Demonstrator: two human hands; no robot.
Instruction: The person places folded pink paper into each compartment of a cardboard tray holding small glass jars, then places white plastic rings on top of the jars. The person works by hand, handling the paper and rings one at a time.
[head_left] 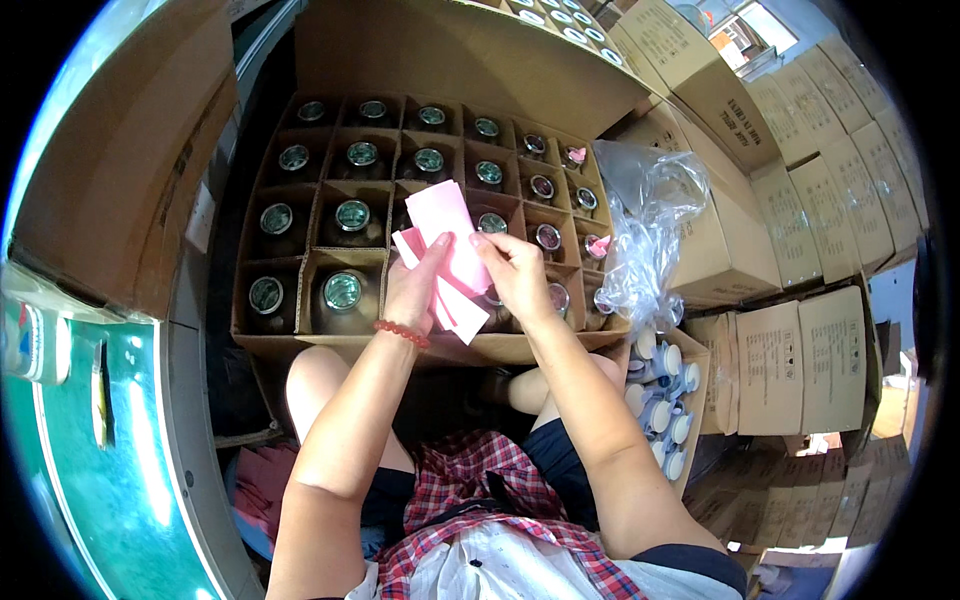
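A bundle of pink paper slips [440, 212] is held above the divided carton [415, 346]. My left hand [408, 292] is closed round the slips, with the thumb lying over them and some ends fanning out below. On their right edge, my right hand [515, 272] pinches with thumb and forefinger. Under both hands, glass jars [342, 290] with round tops stand upright, one to a compartment. Those on the left look greenish on top, and several on the right look dark or purplish. Crumpled pink paper [598, 246] pokes out at a few right-hand jars. My hands hide some middle compartments.
Clear plastic wrap [650, 215] drapes over the carton's right side. Beside my right knee stands a smaller carton of white-capped items [660, 400]. Closed cartons [800, 365] are stacked along the right. At left, a cutter [101, 395] lies on a green tabletop [135, 450].
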